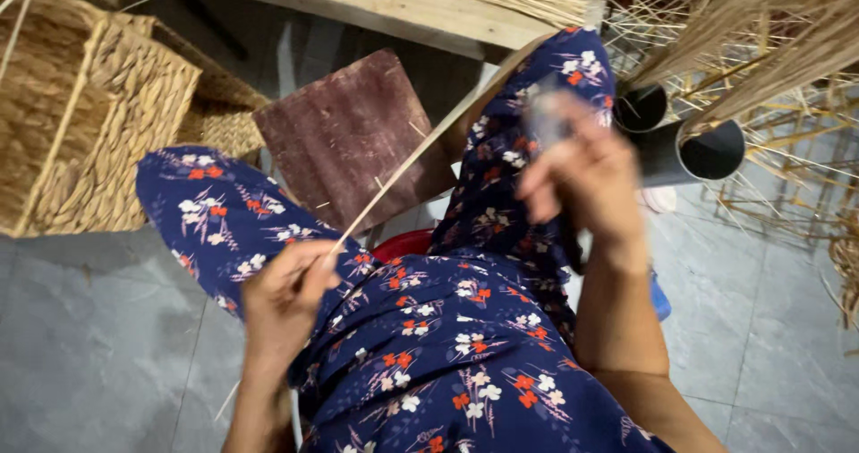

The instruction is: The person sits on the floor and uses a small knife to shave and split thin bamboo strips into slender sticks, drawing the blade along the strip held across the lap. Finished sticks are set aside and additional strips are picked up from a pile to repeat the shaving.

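Pinching a long rattan strip point(420, 153) in the left hand point(284, 299), running over the floral-trousered lap point(447, 328); right hand point(582, 180) above the lap is too blurred, can't tell its grip.

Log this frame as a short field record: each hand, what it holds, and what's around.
left hand: left hand pinches a thin cane strip running up and away over the lap
right hand: right hand raised, motion-blurred; contents cannot be told
clothing: navy floral trousers
left side: woven basket
ahead: brown square board on grey tiled floor
right side: grey pipes, bundled straw strips
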A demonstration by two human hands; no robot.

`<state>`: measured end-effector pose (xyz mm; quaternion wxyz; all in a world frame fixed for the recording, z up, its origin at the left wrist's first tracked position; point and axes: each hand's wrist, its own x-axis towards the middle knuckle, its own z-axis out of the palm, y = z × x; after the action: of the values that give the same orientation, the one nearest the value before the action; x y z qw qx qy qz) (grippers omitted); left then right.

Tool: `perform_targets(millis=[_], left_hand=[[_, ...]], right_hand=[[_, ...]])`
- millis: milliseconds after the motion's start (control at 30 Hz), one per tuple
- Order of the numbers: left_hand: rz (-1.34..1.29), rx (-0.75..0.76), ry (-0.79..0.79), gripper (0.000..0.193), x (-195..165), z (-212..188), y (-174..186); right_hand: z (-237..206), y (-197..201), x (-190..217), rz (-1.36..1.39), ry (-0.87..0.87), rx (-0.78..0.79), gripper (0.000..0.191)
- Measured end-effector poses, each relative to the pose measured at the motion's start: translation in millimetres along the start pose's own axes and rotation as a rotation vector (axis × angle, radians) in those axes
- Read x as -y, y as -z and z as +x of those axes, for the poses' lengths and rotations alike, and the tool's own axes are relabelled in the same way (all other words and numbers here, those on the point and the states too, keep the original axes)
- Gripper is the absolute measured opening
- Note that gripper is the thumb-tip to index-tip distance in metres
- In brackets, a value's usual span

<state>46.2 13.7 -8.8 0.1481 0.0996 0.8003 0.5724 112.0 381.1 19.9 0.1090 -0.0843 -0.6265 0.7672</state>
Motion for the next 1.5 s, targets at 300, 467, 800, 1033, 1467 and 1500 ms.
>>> perform_targets(millis=[300, 467, 800, 1033, 1467, 1500], left_hand=[[0.058, 0.068, -0.033, 0.013, -33, 14, -28], [0.073, 0.061, 0.014, 0.016, -24, 8, -20], [0.054, 0.071, -0.067, 0.015, 2, -7, 4], [0.01, 0.036, -0.004, 0.014, 10, -15, 22], [0.038, 0.071, -0.061, 0.013, -34, 16, -30], [0.047, 0.077, -0.058, 0.012, -36, 16, -30]], right_hand=[[-3, -94, -25, 0.054, -0.4, 0.448, 0.038], [6, -67, -24, 0.04, -0.359, 0.248, 0.036], [9, 18, -12, 0.149, -0.163, -0.12, 0.034], [3, 61, -5, 0.185, 0.054, -0.335, 0.034], [-4, -92, -26, 0.057, -0.408, 0.485, 0.045], [-3, -93, -26, 0.074, -0.416, 0.481, 0.044]])
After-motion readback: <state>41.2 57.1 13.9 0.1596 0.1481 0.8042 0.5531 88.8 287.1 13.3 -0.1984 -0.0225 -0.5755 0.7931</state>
